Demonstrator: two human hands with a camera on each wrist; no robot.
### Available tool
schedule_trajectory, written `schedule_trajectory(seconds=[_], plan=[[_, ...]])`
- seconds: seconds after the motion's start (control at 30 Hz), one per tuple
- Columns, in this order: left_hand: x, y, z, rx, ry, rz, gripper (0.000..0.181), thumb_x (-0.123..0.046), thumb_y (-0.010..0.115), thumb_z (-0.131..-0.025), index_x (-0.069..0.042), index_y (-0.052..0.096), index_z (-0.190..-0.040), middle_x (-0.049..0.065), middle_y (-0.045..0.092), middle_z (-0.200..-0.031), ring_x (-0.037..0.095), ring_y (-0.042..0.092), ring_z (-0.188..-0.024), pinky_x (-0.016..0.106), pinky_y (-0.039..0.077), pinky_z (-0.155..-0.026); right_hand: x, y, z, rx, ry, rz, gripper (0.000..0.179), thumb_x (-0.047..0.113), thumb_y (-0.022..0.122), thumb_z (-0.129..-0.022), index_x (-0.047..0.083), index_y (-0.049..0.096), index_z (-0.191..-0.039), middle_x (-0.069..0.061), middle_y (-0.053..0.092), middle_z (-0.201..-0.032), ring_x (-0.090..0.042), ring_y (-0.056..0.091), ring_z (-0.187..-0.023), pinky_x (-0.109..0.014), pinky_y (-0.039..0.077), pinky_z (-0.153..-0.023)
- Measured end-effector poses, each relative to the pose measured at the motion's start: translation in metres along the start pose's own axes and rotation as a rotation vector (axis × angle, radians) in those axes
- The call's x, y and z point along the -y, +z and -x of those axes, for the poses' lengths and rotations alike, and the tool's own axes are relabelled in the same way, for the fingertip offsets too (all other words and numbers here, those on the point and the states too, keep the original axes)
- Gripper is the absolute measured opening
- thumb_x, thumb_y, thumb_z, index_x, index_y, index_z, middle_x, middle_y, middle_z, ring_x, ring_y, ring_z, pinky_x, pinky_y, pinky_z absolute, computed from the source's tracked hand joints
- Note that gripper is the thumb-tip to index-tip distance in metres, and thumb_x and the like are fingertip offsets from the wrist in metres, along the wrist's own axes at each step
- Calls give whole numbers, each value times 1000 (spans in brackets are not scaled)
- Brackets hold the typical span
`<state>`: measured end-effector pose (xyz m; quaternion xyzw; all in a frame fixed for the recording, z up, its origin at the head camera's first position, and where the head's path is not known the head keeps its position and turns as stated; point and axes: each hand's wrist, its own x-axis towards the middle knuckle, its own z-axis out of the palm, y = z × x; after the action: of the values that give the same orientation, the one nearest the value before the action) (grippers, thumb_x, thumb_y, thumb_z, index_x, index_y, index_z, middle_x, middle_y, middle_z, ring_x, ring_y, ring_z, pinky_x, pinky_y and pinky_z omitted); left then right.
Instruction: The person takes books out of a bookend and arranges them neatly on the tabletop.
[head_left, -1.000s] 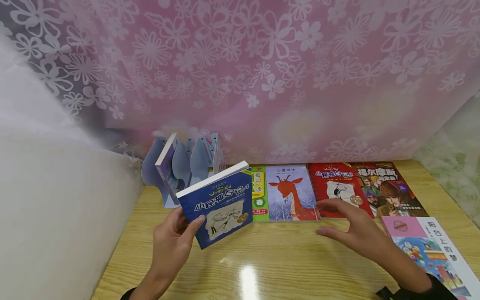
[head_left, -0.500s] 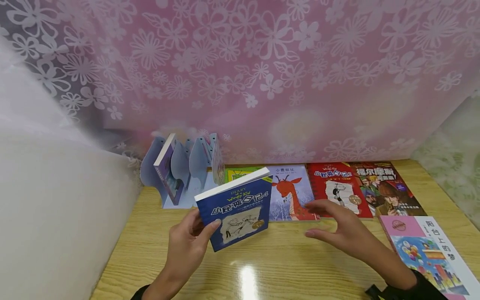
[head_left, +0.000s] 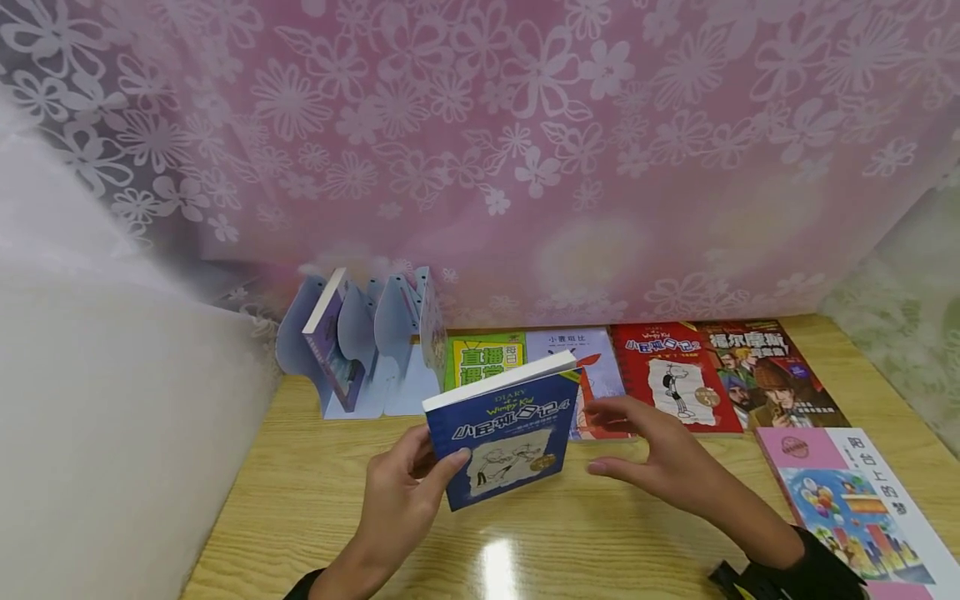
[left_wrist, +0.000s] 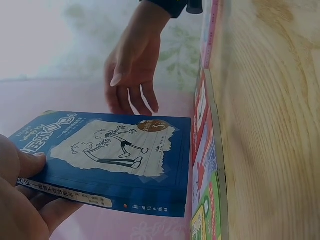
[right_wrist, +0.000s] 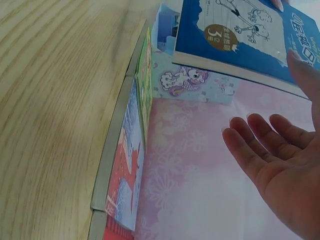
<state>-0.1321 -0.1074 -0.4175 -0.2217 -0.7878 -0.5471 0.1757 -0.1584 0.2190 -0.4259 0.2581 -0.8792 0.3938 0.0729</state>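
Observation:
My left hand (head_left: 408,492) grips a blue paperback book (head_left: 517,442) by its left edge, thumb on the front cover and fingers behind. The book is tilted, held above the table, its white page edges upward. In the left wrist view the blue cover (left_wrist: 115,150) shows two line-drawn figures, with the spine toward the palm. Just right of the book, my right hand (head_left: 667,462) hovers with thumb and fingers spread apart, holding nothing. The right wrist view shows the right hand's fingers (right_wrist: 265,142) close beside the book's page edge.
A light blue book rack (head_left: 386,350) stands at the back left with a purple book (head_left: 330,350) leaning in it. Along the back lie a green book (head_left: 480,354), a deer book (head_left: 600,387), a red book (head_left: 675,383) and a detective book (head_left: 776,379). A pink-white book (head_left: 851,500) lies front right.
My left hand has carried the blue book rightward, uncovering the green book and overlapping the deer book. My right hand has shifted left, so the gap between it and the book is smaller.

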Motion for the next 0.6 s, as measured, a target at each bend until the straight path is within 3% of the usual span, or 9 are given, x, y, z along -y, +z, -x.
schedule_trajectory(seconds=[0.33, 0.6], plan=[[-7, 10, 0, 40, -64, 37, 32, -7, 73, -95, -3, 67, -126, 16, 80, -110, 26, 80, -95, 22, 64, -75, 1, 10, -4, 29, -15, -62, 65, 19, 84, -87, 8, 54, -145, -6, 70, -128, -24, 73, -113, -40, 63, -94], [-9, 14, 1, 100, -68, 74, 35, -12, 70, -98, -4, 63, -132, 17, 78, -117, 28, 80, -99, 23, 64, -79, 5, 12, -6, 62, 30, -173, 59, 16, 76, -94, 7, 52, -147, -9, 71, -128, -4, 69, -116, -39, 62, -95]])
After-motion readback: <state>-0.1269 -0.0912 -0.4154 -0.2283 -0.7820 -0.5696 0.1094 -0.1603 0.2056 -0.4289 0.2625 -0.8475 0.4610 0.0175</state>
